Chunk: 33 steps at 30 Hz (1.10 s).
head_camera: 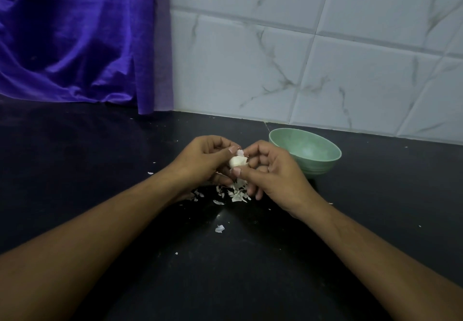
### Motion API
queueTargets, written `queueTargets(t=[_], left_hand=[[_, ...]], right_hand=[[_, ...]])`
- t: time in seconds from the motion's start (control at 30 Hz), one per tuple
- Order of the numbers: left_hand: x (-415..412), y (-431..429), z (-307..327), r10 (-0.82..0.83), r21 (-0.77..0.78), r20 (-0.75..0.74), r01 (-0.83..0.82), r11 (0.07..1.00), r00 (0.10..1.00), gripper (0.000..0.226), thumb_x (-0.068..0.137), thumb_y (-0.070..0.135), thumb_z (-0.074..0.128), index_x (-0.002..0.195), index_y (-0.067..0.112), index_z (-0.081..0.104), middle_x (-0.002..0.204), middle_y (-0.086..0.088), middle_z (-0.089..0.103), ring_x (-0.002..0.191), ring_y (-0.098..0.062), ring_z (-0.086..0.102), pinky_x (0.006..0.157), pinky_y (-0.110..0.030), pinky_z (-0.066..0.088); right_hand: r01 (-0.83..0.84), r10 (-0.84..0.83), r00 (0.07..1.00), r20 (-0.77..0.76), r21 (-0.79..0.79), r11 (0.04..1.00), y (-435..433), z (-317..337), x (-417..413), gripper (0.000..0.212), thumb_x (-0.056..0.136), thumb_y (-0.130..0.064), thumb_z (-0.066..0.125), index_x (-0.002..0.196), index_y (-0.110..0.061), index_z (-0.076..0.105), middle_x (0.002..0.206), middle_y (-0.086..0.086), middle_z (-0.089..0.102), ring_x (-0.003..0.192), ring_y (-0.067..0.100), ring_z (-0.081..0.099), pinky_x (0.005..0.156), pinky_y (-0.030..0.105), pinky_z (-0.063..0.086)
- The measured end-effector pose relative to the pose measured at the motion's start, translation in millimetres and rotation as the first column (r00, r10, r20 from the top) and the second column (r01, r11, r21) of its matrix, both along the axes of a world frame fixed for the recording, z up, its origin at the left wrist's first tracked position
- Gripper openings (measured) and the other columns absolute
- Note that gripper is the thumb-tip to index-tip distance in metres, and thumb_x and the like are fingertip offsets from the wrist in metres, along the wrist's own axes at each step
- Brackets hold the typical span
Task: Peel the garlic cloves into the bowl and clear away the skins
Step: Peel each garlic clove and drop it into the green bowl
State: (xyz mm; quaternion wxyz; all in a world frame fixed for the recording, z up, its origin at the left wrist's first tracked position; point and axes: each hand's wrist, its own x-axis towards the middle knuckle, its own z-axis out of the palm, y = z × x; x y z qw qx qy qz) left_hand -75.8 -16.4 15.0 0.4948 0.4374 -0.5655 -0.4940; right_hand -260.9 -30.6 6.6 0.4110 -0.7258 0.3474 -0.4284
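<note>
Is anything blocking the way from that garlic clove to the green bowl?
Only the person's own right hand, which grips the garlic clove together with the left hand and lies between it and the green bowl. No other object shows between them; the bowl's mouth is uncovered.

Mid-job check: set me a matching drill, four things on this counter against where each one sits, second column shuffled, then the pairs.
Things:
1 bowl
2 skins
3 clove
4 cloth

Places:
A pinched between the left hand and the right hand
B heaped on the counter under the hands
C hanging at the back left
D standing right of the hands, near the wall

Pairs: 1-D, 2-B, 3-A, 4-C
</note>
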Motion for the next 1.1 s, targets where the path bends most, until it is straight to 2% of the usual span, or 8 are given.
queueTargets(t=[0.17, 0.27, 0.4, 0.5, 0.7, 0.77, 0.87, 1.1], left_hand=[[4, 3, 6, -0.096, -0.013, 0.061, 0.097, 0.995, 0.994, 0.025, 0.1, 0.02, 0.066, 0.114, 0.001, 0.073, 0.092, -0.018, 0.074, 0.077, -0.016, 0.071, 0.068, -0.026, 0.062], [6, 4, 7, -0.113, -0.011, 0.128, 0.115, 0.993, 0.985, 0.025, 0.097, 0.022, 0.071, 0.112, 0.002, 0.074, 0.099, -0.027, 0.074, 0.082, -0.022, 0.072, 0.072, -0.029, 0.062], [9, 4, 7, -0.121, -0.033, 0.173, 0.129, 0.991, 0.977, 0.035, 0.085, 0.025, 0.08, 0.11, 0.001, 0.073, 0.1, -0.024, 0.075, 0.085, -0.024, 0.073, 0.077, -0.033, 0.062], [10, 2, 5, -0.107, -0.048, 0.197, 0.119, 0.992, 0.974, 0.027, 0.084, 0.013, 0.083, 0.108, 0.003, 0.076, 0.1, -0.025, 0.075, 0.085, -0.024, 0.072, 0.077, -0.031, 0.063], [6, 3, 3, -0.094, 0.017, 0.113, 0.093, 0.996, 0.989, 0.021, 0.099, 0.024, 0.068, 0.113, 0.012, 0.077, 0.102, -0.018, 0.079, 0.097, -0.028, 0.077, 0.08, -0.032, 0.061], [4, 4, 4, -0.095, 0.026, 0.087, 0.093, 0.995, 0.992, 0.024, 0.103, 0.026, 0.062, 0.116, 0.013, 0.076, 0.106, -0.023, 0.077, 0.098, -0.033, 0.075, 0.083, -0.036, 0.06], [1, 6, 5, -0.12, 0.043, -0.001, 0.12, 0.992, 0.993, 0.028, 0.107, 0.017, 0.054, 0.124, 0.002, 0.07, 0.118, -0.034, 0.068, 0.092, -0.032, 0.071, 0.071, -0.029, 0.064], [0, 3, 4, -0.107, 0.067, -0.118, 0.115, 0.991, 0.987, 0.034, 0.101, 0.007, 0.061, 0.136, 0.006, 0.06, 0.101, -0.011, 0.077, 0.085, -0.021, 0.076, 0.074, -0.032, 0.065]], right_hand=[[-0.047, 0.029, 0.986, 0.164, 0.108, 0.993, 0, 6, -7, 0.017, 0.087, 0.0, 0.078, 0.095, -0.008, 0.065, 0.076, 0.019, 0.07, 0.062, 0.028, 0.068, 0.052, 0.032, 0.057], [-0.086, 0.057, 0.983, 0.176, 0.164, 0.983, 1, 7, -8, 0.016, 0.084, -0.002, 0.078, 0.093, -0.009, 0.067, 0.078, 0.017, 0.073, 0.064, 0.025, 0.07, 0.056, 0.034, 0.06], [-0.101, 0.051, 0.97, 0.238, 0.203, 0.974, 2, 9, -8, 0.011, 0.086, -0.004, 0.076, 0.095, -0.003, 0.069, 0.078, 0.017, 0.073, 0.065, 0.023, 0.071, 0.059, 0.032, 0.062], [-0.106, 0.044, 0.966, 0.256, 0.23, 0.967, 2, 10, -9, 0.006, 0.094, 0.001, 0.067, 0.1, 0.002, 0.066, 0.083, 0.019, 0.075, 0.065, 0.021, 0.071, 0.059, 0.029, 0.063], [-0.042, 0.019, 0.986, 0.166, 0.141, 0.989, -1, 6, -7, 0.024, 0.092, 0.006, 0.07, 0.112, -0.005, 0.064, 0.087, 0.011, 0.07, 0.061, 0.023, 0.068, 0.048, 0.029, 0.055], [-0.004, -0.002, 0.996, 0.092, 0.065, 0.998, -2, 4, -6, 0.031, 0.088, 0.001, 0.077, 0.114, -0.009, 0.064, 0.088, 0.007, 0.068, 0.058, 0.022, 0.065, 0.046, 0.029, 0.051], [0.029, -0.029, 1.0, -0.002, 0.01, 1.0, -2, 0, -4, 0.04, 0.084, -0.009, 0.084, 0.116, -0.018, 0.062, 0.087, 0.006, 0.065, 0.056, 0.019, 0.063, 0.045, 0.029, 0.048], [0.014, -0.018, 0.995, 0.095, 0.044, 0.999, -5, 1, -6, 0.012, 0.092, 0.002, 0.073, 0.094, -0.004, 0.063, 0.072, 0.01, 0.072, 0.059, 0.023, 0.067, 0.053, 0.034, 0.058]])
